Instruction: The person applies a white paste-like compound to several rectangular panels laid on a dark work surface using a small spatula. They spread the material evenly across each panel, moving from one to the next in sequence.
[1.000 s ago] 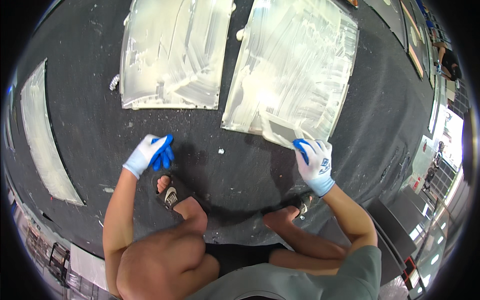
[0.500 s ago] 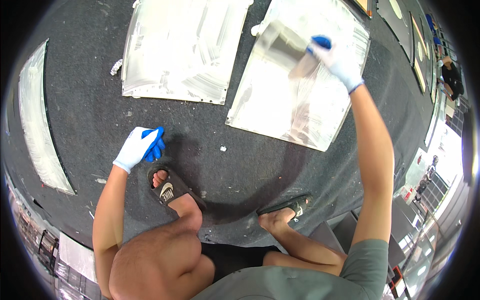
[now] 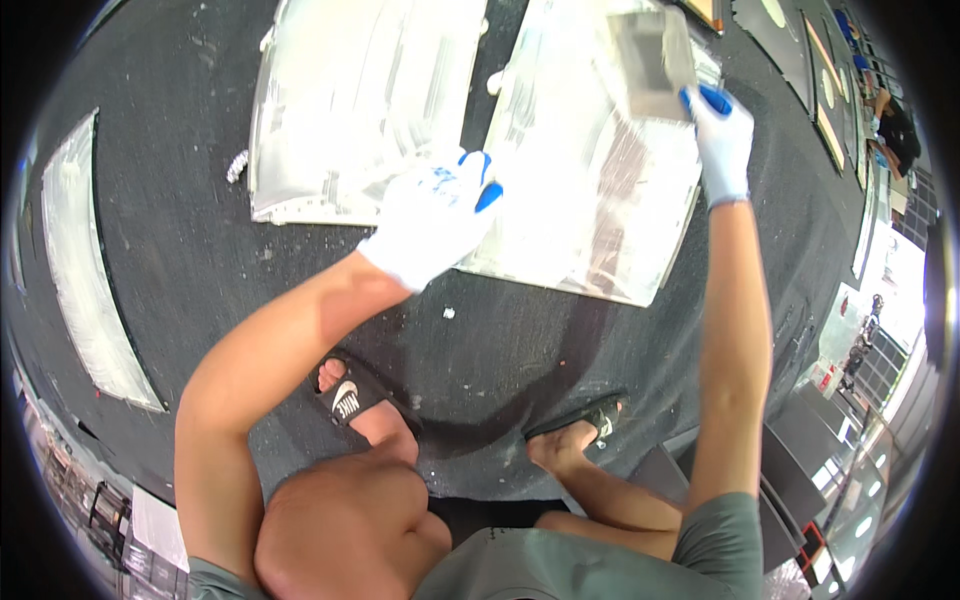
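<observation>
My right hand (image 3: 722,140), in a white glove with blue palm, grips a flat rectangular grey trowel (image 3: 652,65), slightly blurred, over the upper right of a panel (image 3: 560,215). White paste is smeared over this panel, with brownish streaks showing through at its lower middle. My gloved left hand (image 3: 435,215) reaches over the gap between this panel and a second white-smeared panel (image 3: 345,110), beside the first one's left edge. Its thumb and fingers look apart, with nothing visible between them; whether it touches the panel I cannot tell.
Dark carpet (image 3: 200,270) lies under everything. A long white-coated strip (image 3: 90,270) is at the far left, and a crumpled silvery scrap (image 3: 237,166) lies beside the left panel. More dark boards (image 3: 790,55) lie upper right, with another person (image 3: 897,135) beyond. Grey boxes (image 3: 800,450) stand lower right.
My left hand has moved from above my left foot up and right to the panels. My right hand has carried the trowel right and slightly up.
</observation>
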A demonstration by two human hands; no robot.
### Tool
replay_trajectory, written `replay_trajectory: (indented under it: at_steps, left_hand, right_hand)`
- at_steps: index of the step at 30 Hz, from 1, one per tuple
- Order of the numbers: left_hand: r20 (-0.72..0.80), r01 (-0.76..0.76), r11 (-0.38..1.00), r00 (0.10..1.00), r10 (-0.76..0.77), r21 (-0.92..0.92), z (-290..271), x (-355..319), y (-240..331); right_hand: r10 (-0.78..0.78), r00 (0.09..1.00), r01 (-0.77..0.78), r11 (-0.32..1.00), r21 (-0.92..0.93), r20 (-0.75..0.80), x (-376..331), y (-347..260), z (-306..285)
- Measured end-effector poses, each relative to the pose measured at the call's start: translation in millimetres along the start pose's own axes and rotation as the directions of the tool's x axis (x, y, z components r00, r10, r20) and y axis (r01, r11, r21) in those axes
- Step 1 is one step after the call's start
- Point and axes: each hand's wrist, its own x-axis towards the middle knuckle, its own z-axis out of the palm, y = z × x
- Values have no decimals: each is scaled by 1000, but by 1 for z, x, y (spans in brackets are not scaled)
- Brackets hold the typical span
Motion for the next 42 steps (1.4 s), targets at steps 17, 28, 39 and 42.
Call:
replay_trajectory:
  at_steps: [17, 28, 39, 42]
  left_hand:
    - [368, 362, 929, 856, -363, 76, 79, 66, 26]
    - [513, 532, 844, 706, -488, 69, 88, 61, 45]
    - [512, 543, 839, 716, -475, 18, 96, 57, 50]
    - [482, 518, 855, 751, -451, -7, 97, 40, 56]
  right_hand:
    - [519, 848, -396, 755, 522, -107, -177, 48, -49]
    - [581, 805, -552, 664, 504, 116, -166, 62, -27]
    - [479, 843, -527, 650, 547, 244, -131, 20, -48]
    - [457, 855, -512, 673, 534, 243, -112, 3, -34]
